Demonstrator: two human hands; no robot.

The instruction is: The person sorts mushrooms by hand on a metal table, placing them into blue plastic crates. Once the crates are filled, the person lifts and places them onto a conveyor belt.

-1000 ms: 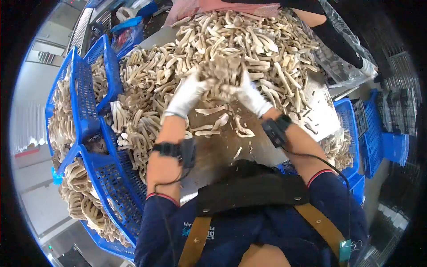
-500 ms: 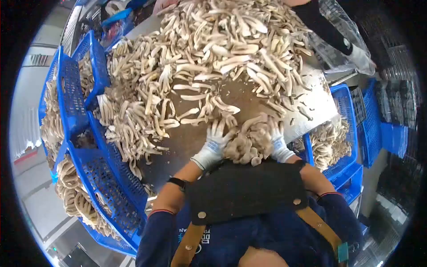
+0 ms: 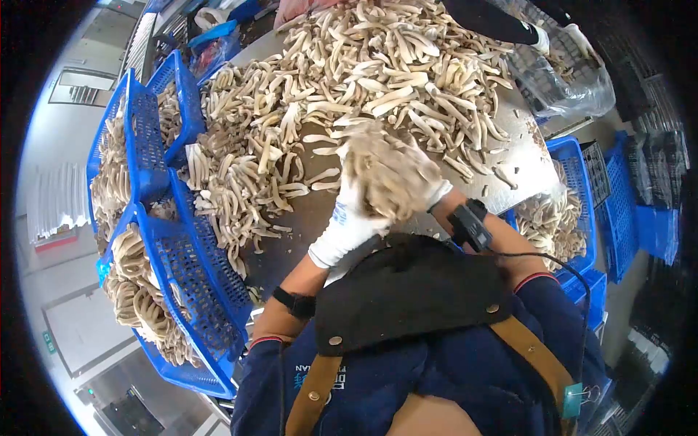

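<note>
A blurred bunch of mushrooms (image 3: 389,174) is held up between my two gloved hands, above the near part of the metal table. My left hand (image 3: 347,227), in a white glove, grips its left side, fingers reaching up along it. Around the right side is my right hand (image 3: 438,190), also gloved and mostly covered by the bunch. Just beyond them lies a broad heap of loose long-stemmed mushrooms (image 3: 392,69), spreading to the left side of the table.
Blue crates (image 3: 193,283) filled with mushrooms line the left side. Another blue crate (image 3: 590,225) of mushrooms stands at the right. A co-worker's dark sleeve (image 3: 494,20) and gloved hand reach in at the top right, near a clear plastic bag (image 3: 582,91).
Both hands have lifted the mushroom bunch off the table and away from my body, closing in around it. The co-worker's arm has shifted upward, and the whole view has turned slightly.
</note>
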